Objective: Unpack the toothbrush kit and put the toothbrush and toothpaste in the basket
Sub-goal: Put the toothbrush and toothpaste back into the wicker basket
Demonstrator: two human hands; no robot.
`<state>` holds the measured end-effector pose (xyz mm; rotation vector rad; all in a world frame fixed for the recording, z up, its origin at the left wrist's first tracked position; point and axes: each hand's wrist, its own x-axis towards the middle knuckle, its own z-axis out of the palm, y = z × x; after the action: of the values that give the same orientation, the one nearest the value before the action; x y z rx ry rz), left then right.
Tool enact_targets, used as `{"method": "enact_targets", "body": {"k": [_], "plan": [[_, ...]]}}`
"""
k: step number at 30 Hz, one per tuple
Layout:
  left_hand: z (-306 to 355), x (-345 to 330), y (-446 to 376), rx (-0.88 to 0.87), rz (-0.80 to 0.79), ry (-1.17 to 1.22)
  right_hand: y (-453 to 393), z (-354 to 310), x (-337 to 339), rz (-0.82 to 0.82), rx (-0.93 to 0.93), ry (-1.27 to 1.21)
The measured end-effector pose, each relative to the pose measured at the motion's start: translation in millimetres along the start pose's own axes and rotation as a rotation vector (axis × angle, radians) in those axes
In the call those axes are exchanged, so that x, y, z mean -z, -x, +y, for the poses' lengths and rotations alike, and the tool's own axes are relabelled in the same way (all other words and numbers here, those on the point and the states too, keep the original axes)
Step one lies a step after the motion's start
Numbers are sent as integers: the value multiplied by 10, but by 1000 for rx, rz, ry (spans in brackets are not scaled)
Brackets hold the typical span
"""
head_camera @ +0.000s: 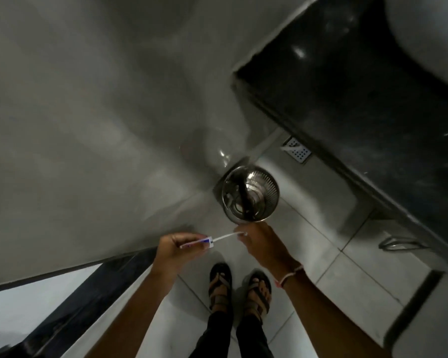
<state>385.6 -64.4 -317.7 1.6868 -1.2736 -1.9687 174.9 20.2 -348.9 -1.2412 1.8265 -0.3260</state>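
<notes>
My left hand [177,250] grips a small white and blue toothbrush kit box [198,243]. A thin white toothbrush [224,237] sticks out of the box's open right end. My right hand [260,245] pinches the toothbrush's far end. Both hands are held above the tiled floor, just in front of a round shiny metal basket [270,188] that stands on the floor in the corner. Something dark and some metal parts lie inside the basket. No toothpaste is visible.
A grey wall fills the left and top. A black stone counter [360,99] runs along the right, with a square floor drain [296,150] beneath it. A metal handle [398,244] sits at the right. My sandalled feet [239,288] stand on the tiles.
</notes>
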Motion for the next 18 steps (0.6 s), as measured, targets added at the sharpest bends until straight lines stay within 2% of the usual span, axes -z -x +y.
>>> {"method": "enact_targets", "body": {"k": [3,6,9,14,18], "plan": [[532,-37,310,-95,-82,-85,349,-177,317,41,-31,-28],[1111,-94,643,-169,-68,-88,683,-401,780,31,-173,-152],[1677,-121,915,-280,-45,-112,1008,-609,1192,96,-191,-263],[2467,-135,1265,-403,-80,-9,1602,-1058,1755,324,-131,-546],[2945,-398,1503,-526,-95,-52,2001,-1368,2101,536,-7,-499]]}}
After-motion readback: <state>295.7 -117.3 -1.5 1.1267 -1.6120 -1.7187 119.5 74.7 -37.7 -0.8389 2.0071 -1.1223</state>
